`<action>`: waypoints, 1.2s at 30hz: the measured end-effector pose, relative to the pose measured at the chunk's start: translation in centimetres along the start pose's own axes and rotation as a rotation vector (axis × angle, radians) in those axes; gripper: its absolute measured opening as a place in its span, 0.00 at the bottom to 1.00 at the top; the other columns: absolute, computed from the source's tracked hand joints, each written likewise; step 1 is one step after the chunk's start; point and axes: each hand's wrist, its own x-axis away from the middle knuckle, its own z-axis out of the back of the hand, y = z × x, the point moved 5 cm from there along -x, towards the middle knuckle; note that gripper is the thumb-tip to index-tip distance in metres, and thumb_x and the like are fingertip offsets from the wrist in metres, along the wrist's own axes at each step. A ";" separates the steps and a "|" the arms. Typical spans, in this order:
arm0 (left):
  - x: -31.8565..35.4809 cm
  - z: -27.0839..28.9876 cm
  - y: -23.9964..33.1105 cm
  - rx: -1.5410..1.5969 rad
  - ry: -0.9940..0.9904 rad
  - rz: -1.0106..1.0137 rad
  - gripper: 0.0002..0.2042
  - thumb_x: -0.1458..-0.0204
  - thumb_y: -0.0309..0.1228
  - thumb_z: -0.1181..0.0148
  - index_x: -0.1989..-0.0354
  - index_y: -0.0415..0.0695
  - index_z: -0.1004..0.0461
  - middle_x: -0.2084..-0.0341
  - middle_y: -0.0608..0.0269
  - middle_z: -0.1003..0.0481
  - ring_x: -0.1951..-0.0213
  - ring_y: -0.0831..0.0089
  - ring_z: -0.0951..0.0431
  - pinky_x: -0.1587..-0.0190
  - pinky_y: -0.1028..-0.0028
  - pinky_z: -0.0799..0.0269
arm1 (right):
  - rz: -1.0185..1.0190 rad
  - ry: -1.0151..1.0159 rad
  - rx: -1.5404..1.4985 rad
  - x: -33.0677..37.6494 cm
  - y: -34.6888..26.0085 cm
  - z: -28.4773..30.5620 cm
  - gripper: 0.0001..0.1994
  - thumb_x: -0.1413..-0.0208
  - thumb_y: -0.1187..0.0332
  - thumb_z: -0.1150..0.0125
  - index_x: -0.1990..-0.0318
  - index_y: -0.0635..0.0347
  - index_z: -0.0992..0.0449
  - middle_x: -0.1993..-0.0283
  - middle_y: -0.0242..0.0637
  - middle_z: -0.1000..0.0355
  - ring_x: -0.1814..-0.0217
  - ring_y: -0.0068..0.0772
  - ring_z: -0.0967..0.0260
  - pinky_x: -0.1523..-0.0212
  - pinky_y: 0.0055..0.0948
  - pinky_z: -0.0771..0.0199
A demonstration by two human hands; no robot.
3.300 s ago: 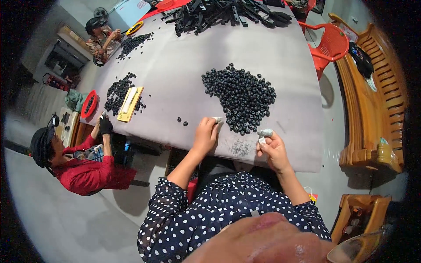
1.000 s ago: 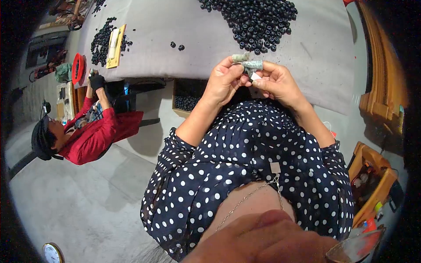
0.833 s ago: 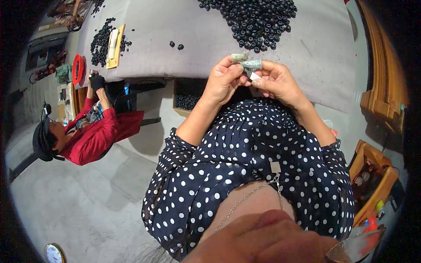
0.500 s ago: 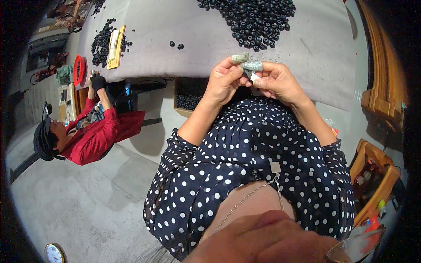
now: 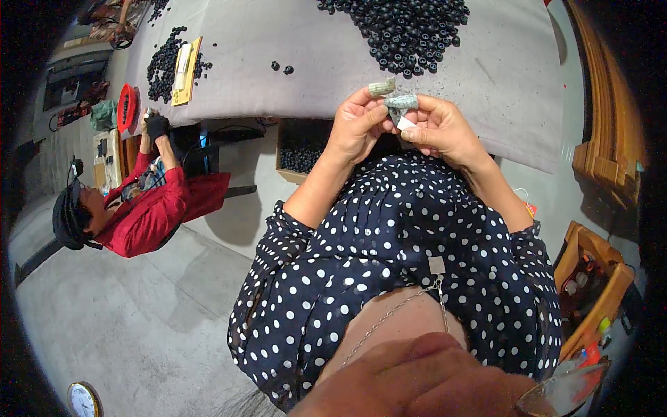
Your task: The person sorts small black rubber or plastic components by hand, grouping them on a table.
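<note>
My left hand (image 5: 356, 128) and my right hand (image 5: 448, 128) meet just off the near edge of the table, both closed in a pinch. Each index finger wears a wrap: a pale green striped one (image 5: 381, 88) on the left and a grey-green one (image 5: 401, 101) on the right. A small white piece (image 5: 405, 124) shows at my right fingertips. My left thumb and fingers press close to the end of the right wrap. Whatever else lies between the fingers is too small and hidden to name. Beyond my hands spreads a pile of small round black parts (image 5: 410, 38).
A grey cloth covers the table (image 5: 243, 62). Two black parts (image 5: 282, 68) lie apart, and a smaller heap (image 5: 163, 66) sits by a yellow board (image 5: 185, 73). An open box (image 5: 300, 158) holds black parts below the edge. A co-worker in red (image 5: 156, 208) works beside a red tray (image 5: 126, 109).
My hands stay together at nearly the same place, with the fingers shifting slightly. The white piece shows a little more at my right fingertips. The whole view has moved a touch.
</note>
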 end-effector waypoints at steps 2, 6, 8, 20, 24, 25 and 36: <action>0.0 0.0 0.0 0.002 -0.010 -0.007 0.16 0.48 0.22 0.43 0.50 0.38 0.34 0.67 0.60 0.25 0.73 0.78 0.25 0.68 0.80 0.26 | -0.006 -0.005 0.010 0.1 -0.1 -0.1 0.13 0.48 0.68 0.39 0.56 0.62 0.28 0.73 0.24 0.30 0.82 0.07 0.43 0.85 0.09 0.45; 0.1 0.1 0.0 -0.008 -0.003 -0.012 0.16 0.48 0.22 0.43 0.50 0.38 0.33 0.67 0.59 0.25 0.73 0.78 0.26 0.68 0.79 0.25 | -0.019 -0.009 0.017 0.0 -0.1 -0.1 0.13 0.48 0.68 0.39 0.57 0.62 0.28 0.74 0.23 0.31 0.83 0.07 0.43 0.85 0.09 0.46; 0.2 -0.1 0.1 -0.020 0.009 -0.006 0.16 0.48 0.22 0.44 0.50 0.38 0.33 0.68 0.60 0.25 0.73 0.77 0.26 0.67 0.78 0.25 | -0.020 -0.012 0.011 -0.1 0.1 0.0 0.12 0.49 0.68 0.38 0.57 0.62 0.28 0.74 0.24 0.31 0.83 0.08 0.43 0.86 0.09 0.46; 0.4 0.1 0.2 -0.137 0.005 -0.021 0.15 0.48 0.21 0.45 0.51 0.36 0.33 0.69 0.61 0.25 0.73 0.77 0.26 0.67 0.78 0.26 | -0.026 0.002 0.002 -0.1 0.3 0.1 0.12 0.49 0.69 0.39 0.57 0.62 0.27 0.76 0.24 0.31 0.85 0.09 0.42 0.88 0.09 0.47; 0.5 0.1 -0.3 -0.122 -0.001 -0.014 0.15 0.48 0.20 0.45 0.50 0.36 0.33 0.69 0.60 0.25 0.73 0.77 0.25 0.67 0.78 0.25 | -0.045 0.026 -0.023 -0.6 1.2 0.8 0.13 0.47 0.72 0.42 0.54 0.63 0.29 0.75 0.25 0.31 0.85 0.10 0.42 0.88 0.08 0.46; 0.6 0.3 -0.2 -0.138 0.027 -0.006 0.15 0.48 0.20 0.45 0.51 0.36 0.33 0.69 0.61 0.25 0.73 0.77 0.25 0.67 0.78 0.25 | -0.045 0.023 -0.021 -0.5 1.5 1.0 0.13 0.47 0.72 0.42 0.54 0.63 0.29 0.75 0.25 0.31 0.85 0.10 0.42 0.88 0.08 0.46; 0.0 9.5 11.6 -1.601 0.608 -0.560 0.13 0.56 0.24 0.39 0.60 0.40 0.25 0.69 0.60 0.25 0.68 0.72 0.26 0.64 0.75 0.31 | 0.017 0.170 -0.092 0.1 0.9 4.0 0.16 0.47 0.74 0.42 0.50 0.66 0.32 0.74 0.27 0.34 0.84 0.12 0.44 0.88 0.10 0.44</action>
